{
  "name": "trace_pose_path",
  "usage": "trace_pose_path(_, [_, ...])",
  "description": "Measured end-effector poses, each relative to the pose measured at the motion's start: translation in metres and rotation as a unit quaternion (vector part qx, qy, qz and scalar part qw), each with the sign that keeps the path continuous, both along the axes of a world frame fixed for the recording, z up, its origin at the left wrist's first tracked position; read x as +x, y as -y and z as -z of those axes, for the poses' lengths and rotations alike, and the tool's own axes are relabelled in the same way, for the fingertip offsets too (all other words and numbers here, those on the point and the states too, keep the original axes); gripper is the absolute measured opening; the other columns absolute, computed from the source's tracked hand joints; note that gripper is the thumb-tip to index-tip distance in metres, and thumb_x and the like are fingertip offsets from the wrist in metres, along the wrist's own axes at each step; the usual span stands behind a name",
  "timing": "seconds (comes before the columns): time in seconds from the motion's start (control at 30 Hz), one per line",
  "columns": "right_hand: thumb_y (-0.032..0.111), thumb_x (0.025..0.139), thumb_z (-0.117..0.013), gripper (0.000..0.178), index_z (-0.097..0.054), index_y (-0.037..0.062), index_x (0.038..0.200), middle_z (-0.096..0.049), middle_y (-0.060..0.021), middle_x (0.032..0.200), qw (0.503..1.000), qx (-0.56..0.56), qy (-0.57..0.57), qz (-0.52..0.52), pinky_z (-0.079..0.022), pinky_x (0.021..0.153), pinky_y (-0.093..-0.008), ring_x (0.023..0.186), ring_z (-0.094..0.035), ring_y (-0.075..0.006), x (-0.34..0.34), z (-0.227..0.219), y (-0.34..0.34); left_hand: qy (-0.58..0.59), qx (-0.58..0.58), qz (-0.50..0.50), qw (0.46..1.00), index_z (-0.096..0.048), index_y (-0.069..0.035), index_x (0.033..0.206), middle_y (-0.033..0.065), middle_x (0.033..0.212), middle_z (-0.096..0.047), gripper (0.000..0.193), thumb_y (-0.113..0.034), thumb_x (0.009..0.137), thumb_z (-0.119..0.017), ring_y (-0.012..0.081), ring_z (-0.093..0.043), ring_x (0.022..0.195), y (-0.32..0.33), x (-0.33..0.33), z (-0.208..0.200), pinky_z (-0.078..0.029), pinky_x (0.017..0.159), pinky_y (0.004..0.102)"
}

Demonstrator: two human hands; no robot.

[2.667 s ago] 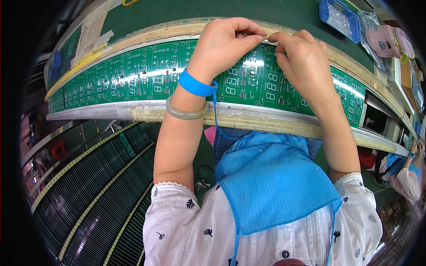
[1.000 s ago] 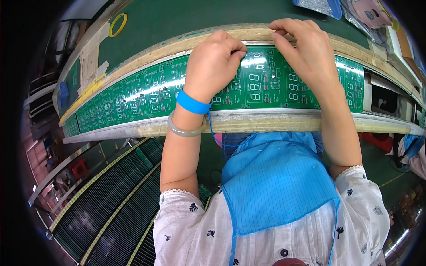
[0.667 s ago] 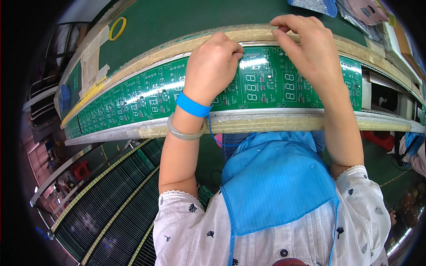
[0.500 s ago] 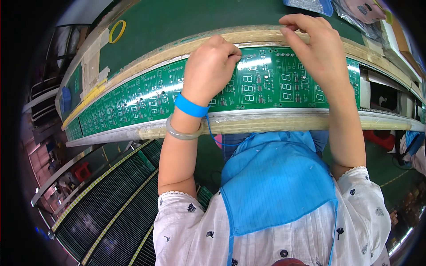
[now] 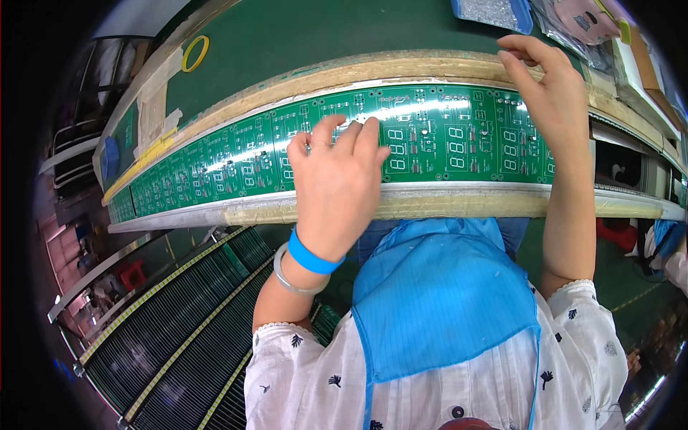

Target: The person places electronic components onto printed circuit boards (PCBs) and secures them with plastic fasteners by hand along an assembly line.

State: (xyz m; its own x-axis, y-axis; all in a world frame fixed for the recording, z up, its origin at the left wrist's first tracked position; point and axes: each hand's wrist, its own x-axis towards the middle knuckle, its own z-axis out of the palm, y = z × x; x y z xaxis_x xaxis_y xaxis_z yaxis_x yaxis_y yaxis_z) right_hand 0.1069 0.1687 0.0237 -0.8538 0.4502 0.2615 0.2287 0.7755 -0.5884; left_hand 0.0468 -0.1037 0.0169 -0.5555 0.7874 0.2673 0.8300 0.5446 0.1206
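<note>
Moved since half a second ago: left grip (image 5: 337,183), drawn back from the far edge of the boards toward the body and loosened; right grip (image 5: 553,93), shifted farther to the right. Circuit boards (image 5: 430,154), green, one continuous row: running directly beneath the left grip's fingertips and on to both sides of it, with the right grip above their far edge; contact between left fingertips and boards cannot be told. Left grip: released, back of hand upward, fingers parted and loosely bent, pointing away from the body; forearm bent in close. Right grip: thumb and forefinger curled near one another, pointing left; whether anything is grasped cannot be told; forearm reaching farther forward than the left. Display outlines on the boards, right of the left grip: three in full view, a fourth partly behind the right forearm. Rails, two: far rail (image 5: 358,70) beyond the left grip, near rail (image 5: 459,204) to its right on the body side. Blue wristband (image 5: 313,254), one, and pale bangle (image 5: 281,276), one, both behind the left grip. Bench (image 5: 322,32), green, beyond both grips. Yellow ring (image 5: 206,47), one, far left of the left grip. Blue tray (image 5: 522,16) of small clear pieces, one, beyond the right grip, slightly left.
</note>
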Motion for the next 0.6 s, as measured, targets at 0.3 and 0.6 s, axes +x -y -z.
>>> trace_pose_path(0.3, [0.020, 0.093, -0.068, 0.025, -0.071, 0.0050, 0.113, -0.071, -0.0076, 0.096, 1.000, 0.023, -0.007, -0.018, -0.049, 0.084, -0.0293, 0.093, -0.065, -0.0167, -0.001, -0.002, -0.033, 0.011, -0.012, -0.001, 1.000, -0.058, -0.009, 0.132, 0.0118, 0.103, -0.067, 0.050, -0.021, 0.085, -0.071, 0.0272, -0.058, 0.108, -0.004, 0.017, 0.010, -0.033, 0.092, 0.0487])
trace_pose_path(0.6, [0.014, 0.088, -0.066, 0.018, -0.074, 0.0014, 0.099, -0.073, -0.0152, 0.092, 0.987, 0.111, 0.107, -0.037, -0.052, 0.085, -0.0329, 0.094, -0.069, -0.0264, -0.037, -0.038, -0.071, 0.041, 0.012, 0.071, 0.997, -0.061, -0.009, 0.126, 0.0070, 0.090, -0.067, 0.044, -0.020, 0.085, -0.072, 0.0247, -0.059, 0.101, -0.048, 0.020, 0.003, -0.034, 0.092, 0.0497])
